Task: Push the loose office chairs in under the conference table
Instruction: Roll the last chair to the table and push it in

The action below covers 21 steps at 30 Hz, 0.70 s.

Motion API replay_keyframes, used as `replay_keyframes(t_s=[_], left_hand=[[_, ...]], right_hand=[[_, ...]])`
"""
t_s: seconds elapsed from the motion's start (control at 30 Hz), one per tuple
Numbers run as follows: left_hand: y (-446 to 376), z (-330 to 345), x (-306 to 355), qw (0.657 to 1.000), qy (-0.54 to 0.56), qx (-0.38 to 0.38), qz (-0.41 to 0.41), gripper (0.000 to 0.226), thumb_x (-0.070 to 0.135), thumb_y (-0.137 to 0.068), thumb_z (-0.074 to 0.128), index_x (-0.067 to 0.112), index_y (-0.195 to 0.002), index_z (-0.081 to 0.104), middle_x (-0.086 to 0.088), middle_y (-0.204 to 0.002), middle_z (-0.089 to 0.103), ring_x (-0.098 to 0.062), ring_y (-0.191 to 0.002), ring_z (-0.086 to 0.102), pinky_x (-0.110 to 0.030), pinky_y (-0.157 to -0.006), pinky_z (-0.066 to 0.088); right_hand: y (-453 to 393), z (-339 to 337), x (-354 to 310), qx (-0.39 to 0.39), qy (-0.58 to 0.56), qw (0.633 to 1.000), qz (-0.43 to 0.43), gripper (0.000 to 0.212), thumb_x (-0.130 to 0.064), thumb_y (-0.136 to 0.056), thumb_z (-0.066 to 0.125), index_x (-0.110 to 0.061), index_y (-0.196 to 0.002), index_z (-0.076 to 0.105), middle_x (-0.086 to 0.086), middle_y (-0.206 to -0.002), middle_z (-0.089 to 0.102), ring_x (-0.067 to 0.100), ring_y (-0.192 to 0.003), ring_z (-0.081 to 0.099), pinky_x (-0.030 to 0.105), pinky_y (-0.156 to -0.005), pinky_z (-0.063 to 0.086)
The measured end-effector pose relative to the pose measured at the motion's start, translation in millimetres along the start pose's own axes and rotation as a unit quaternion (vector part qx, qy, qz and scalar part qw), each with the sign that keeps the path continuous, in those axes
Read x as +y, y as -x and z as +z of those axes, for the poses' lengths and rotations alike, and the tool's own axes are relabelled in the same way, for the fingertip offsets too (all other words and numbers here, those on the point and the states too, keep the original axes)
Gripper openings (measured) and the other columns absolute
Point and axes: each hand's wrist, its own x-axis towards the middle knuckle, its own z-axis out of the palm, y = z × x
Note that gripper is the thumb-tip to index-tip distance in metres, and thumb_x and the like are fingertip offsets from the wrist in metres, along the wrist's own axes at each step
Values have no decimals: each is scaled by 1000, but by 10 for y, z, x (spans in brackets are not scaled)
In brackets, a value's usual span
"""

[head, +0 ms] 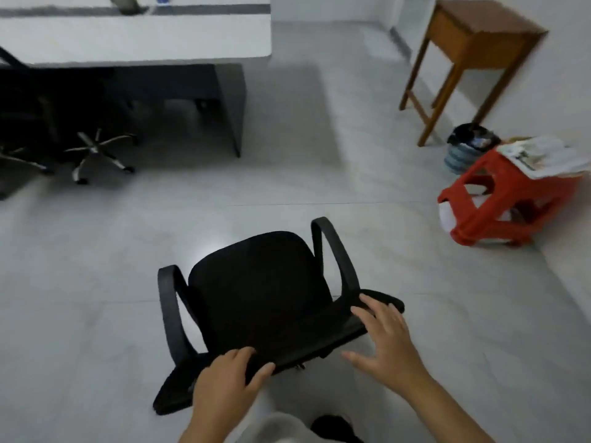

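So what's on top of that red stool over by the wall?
A loose pile of papers lies on the red stool, hanging over its edge. The print is too blurred to read, and the pile hides most of the stool's seat.

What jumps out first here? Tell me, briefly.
The black mesh office chair sits centre foreground on the pale tiled floor, with the left hand gripping its backrest top and the right hand open against it. A red plastic stool stacked with papers stands at the right.
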Motion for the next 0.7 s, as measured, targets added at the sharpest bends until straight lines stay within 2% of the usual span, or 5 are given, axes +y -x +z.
replay_keyframes(t_s=[0.07, 0.17, 0.27, 0.4, 0.7], left_hand=[[86, 18, -16, 997, -73, 0, -27, 101, 85, -60, -12, 29, -102, 62, 12, -96, 66, -6, -87, 62, -22, -66, 41], [191, 168, -50, 988, -118, 80, -65, 84, 76, -78, 3, 25, -67, 69, 11, -59, 65, -9, -54, 63, -21, -50, 38], [262, 265, -8, 977, -134, 148, -76, 80, 73, -82, 10, 19, -65, 68, 6, -61, 67, -14, -55, 64, -27, -59, 47], [255, 318, -80, 968, -147, 194, -59, 78, 70, -82, 13, 18, -65, 69, 6, -62, 68, -15, -56, 65, -24, -69, 30], [100, 348, -261, 947, -180, 268, -4, 72, 68, -82, 25, 14, -54, 64, 4, -50, 62, -13, -45, 60, -23, -66, 34]], right_hand=[[-150, 91, 138, -44, 47, 995, -77, 58, -66, -69, 39, -23, -103, 58, -3, -104, 65, 10, -99, 51, 34, -89, 46], [-203, 237, 244, -66, 33, 987, -143, 39, -46, -45, 79, -23, -75, 69, -9, -72, 68, 9, -65, 64, 22, -65, 50], [-249, 286, 309, -73, 16, 980, -183, 47, -39, -27, 89, -21, -63, 65, -7, -57, 60, 11, -50, 57, 18, -57, 39], [-370, 331, 374, -88, 16, 959, -270, 48, -49, -24, 87, -24, -54, 60, -9, -49, 53, 9, -42, 49, 15, -42, 34], [-544, 439, 426, -53, 13, 942, -331, 34, -52, -55, 68, -20, -55, 58, -5, -49, 52, 11, -41, 48, 16, -41, 36]])
